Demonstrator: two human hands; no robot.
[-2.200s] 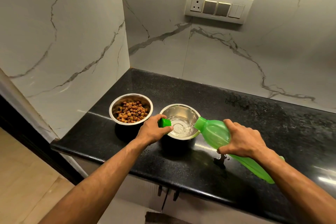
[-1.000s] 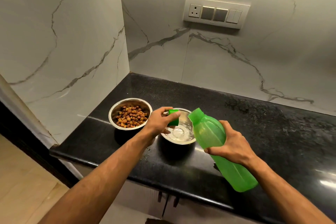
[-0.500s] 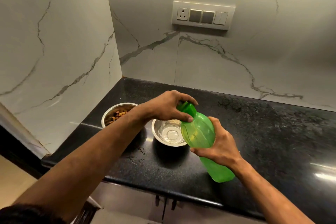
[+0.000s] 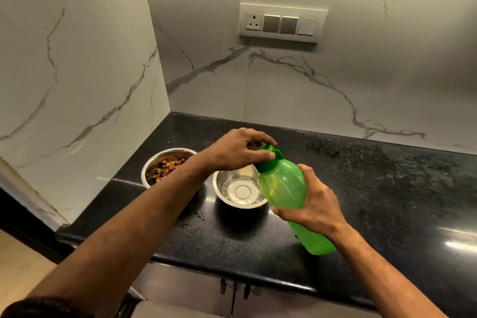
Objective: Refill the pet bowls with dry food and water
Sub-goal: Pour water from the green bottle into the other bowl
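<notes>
- The food bowl [image 4: 165, 166] sits on the far left of the black counter [image 4: 387, 188], near the corner of the marble wall [image 4: 77, 59]. It holds brown kibble [image 4: 167, 166], so the dry-food half of the task looks done.
- The left forearm crosses over the near rim of that bowl and hides part of it.
- The left hand [image 4: 237, 152] is curled down over the green cap [image 4: 268, 160], fingertips and thumb pinching around it. The cap sits on the neck, but how tight it is cannot be told from here.
- The water bowl [image 4: 238, 190] stands just to the right of the food bowl, close beside it but apparently not touching. It holds clear water; the level looks shallow, though the shiny steel makes that hard to judge.
- The green bottle [image 4: 286, 188] is held tilted above the counter, neck up and to the left, its shoulder over the bowl's right rim.
- The right hand [image 4: 315, 206] is wrapped firmly around the bottle's middle, thumb on the near side, fingers round the back.
- The step in hand appears to be closing the bottle. To do it well, the right hand should hold the body steady while the left seats the cap square on the neck and closes it fully.
- Keeping the neck above the base until the cap is secure should prevent drips on the counter.
- A switch panel [image 4: 282, 23] is on the far wall, well clear of the work.
</notes>
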